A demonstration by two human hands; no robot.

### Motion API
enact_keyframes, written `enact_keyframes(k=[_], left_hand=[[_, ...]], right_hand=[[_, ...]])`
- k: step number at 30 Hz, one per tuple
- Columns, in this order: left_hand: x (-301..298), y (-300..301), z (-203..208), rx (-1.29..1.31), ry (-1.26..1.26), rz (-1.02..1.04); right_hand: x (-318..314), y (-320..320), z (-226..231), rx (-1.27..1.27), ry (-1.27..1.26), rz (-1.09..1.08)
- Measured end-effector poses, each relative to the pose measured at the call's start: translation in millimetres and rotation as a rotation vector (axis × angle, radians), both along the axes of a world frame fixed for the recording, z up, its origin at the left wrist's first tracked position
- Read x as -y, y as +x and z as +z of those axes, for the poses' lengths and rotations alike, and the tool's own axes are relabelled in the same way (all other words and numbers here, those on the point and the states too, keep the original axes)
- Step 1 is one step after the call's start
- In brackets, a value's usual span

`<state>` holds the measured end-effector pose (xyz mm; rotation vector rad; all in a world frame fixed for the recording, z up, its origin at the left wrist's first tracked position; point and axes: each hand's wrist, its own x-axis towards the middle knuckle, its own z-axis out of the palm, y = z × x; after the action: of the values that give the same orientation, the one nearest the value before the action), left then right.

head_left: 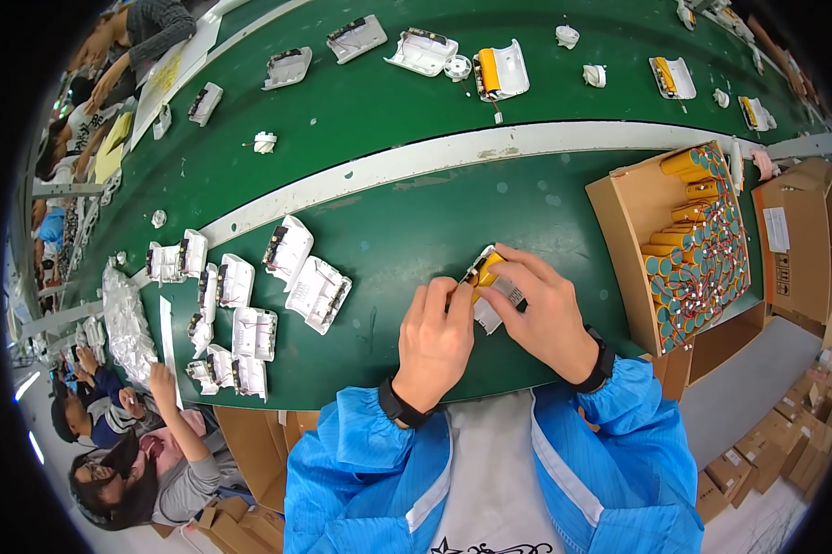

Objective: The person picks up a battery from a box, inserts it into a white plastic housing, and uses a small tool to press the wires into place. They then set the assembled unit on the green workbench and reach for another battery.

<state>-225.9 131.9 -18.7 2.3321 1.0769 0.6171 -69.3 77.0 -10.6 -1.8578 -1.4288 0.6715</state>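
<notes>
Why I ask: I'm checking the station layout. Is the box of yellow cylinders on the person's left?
No, the cardboard box of yellow cylinders stands to the right of the person's right hand.

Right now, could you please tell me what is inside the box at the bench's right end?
Yellow cylinders with teal ends lie in the box, wires tangled over them. The cylinders cover its bottom, so anything beneath is hidden.

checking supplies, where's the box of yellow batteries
In the head view, the box of yellow batteries sits at the right end of the green table, between the right hand and another cardboard box.
</notes>
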Motion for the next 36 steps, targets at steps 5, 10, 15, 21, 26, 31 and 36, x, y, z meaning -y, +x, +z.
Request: enact_keyframes(k=[5,10,15,21,26,31,36], left_hand=[[4,-6,-1,0.013,0.029,-0.075],[-1,-15,-10,0.163,-0.106,-0.060],[-19,-27,-10,0.291,-0.879,0.058],[-42,-19,-2,0.283,-1.175,0.100],[-41,-11,-1,0.084,-0.979,-0.058],[-24,-12,-6,0.020,-0.616,-0.201],[-4,-24,-3,0.184,-0.543,-0.203]], right_hand=[[-4,2,-5,-0.095,-0.027,-0.010],[-12,-3,-10,-0.141,-0.064,-0.086],[-6,-7,-4,-0.009,-0.204,0.045],[6,2,-7,-0.084,-0.160,0.105],[9,3,-6,-0.165,-0.173,0.118],[14,-2,-15,-0.056,-0.122,0.188],[20,-4,-15,-0.063,-0.052,0.150]])
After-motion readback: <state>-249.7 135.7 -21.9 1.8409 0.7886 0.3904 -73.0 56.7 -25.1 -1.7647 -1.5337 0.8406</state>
